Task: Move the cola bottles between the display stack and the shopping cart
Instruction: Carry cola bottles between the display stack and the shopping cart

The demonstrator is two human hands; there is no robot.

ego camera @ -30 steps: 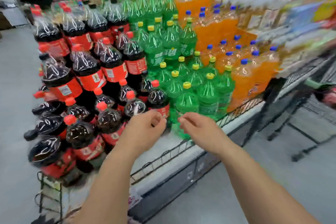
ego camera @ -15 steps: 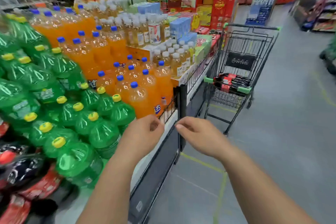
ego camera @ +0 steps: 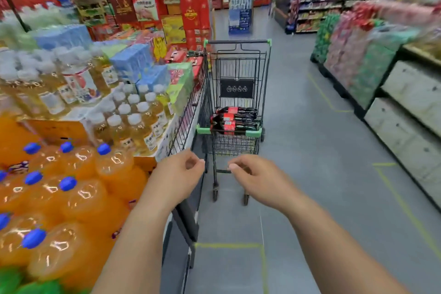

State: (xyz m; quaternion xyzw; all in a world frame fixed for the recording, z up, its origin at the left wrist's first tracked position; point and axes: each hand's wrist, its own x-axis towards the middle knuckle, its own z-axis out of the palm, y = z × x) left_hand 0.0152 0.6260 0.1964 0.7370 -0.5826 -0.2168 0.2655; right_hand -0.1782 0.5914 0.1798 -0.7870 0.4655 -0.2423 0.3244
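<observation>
Cola bottles lying against near rim of shopping cart: likely heavy, rigid, slick; grip neck plus body. Left hand, right hand loosely curled, empty.

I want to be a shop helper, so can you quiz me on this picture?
1. True or false: the left hand and the right hand each hold a bottle.
2. Where do the cola bottles lie? A in the cart, B on the floor, C on a shelf.
3. What colour are the caps on the orange bottles?
Key: 1 false, both empty; 2 A; 3 blue.
</observation>
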